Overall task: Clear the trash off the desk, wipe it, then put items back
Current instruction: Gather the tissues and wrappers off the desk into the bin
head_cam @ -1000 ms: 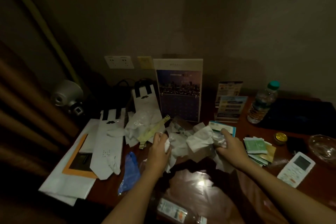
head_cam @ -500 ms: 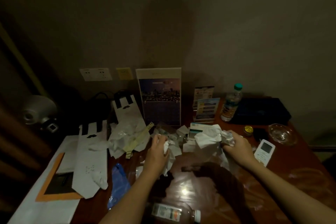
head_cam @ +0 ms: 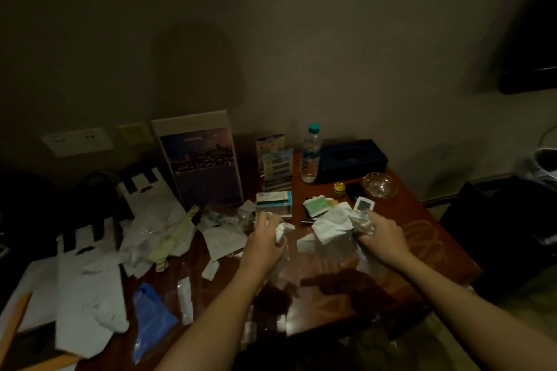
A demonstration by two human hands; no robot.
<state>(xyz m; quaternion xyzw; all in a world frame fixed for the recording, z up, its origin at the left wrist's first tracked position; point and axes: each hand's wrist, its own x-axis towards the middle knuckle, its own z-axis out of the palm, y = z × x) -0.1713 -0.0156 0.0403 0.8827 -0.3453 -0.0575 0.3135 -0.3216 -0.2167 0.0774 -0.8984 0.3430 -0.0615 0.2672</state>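
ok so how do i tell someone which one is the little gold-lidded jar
Go to the dark tissue box at the back right corner of the desk. In front of it, left of the clear glass dish, sits the small jar. Its shiny gold lid is the only one there.

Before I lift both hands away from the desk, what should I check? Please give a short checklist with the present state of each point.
1. Left hand grips its tissue wad: ok.
2. Right hand grips the paper wad: ok.
3. Remote free of that paper: not ok, the paper overlaps its near end.
4. Bottle upright and away from both hands: ok.
5. Desk free of trash: not ok, scraps lie on it.
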